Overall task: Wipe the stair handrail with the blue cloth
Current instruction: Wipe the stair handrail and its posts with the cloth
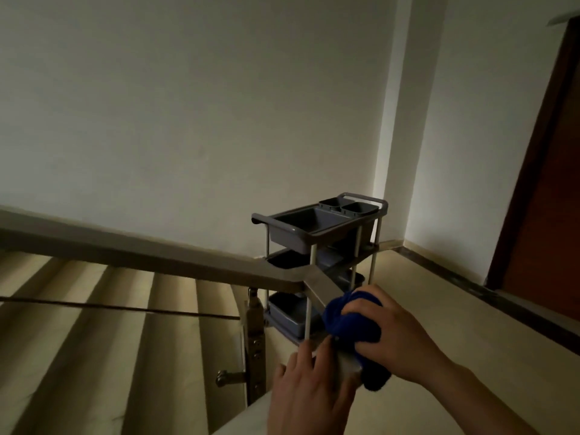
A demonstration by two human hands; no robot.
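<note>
While the left hand [309, 392] rests its fingers on the handrail [320, 288] just below, the right hand [387, 332] clutches the blue cloth [348, 321] bunched around the rail, a grey cart [323, 227] just beyond

An indoor stairwell landing of a building is shown. Pale steps [103, 324] are seen descending beside a metal handrail [150, 259] fixed on a steel post [255, 346]. Plain white walls [188, 105] and a brown wooden door [546, 189] are seen, and a grey 3-tier cleaning cart [320, 227] is parked on the landing.
</note>
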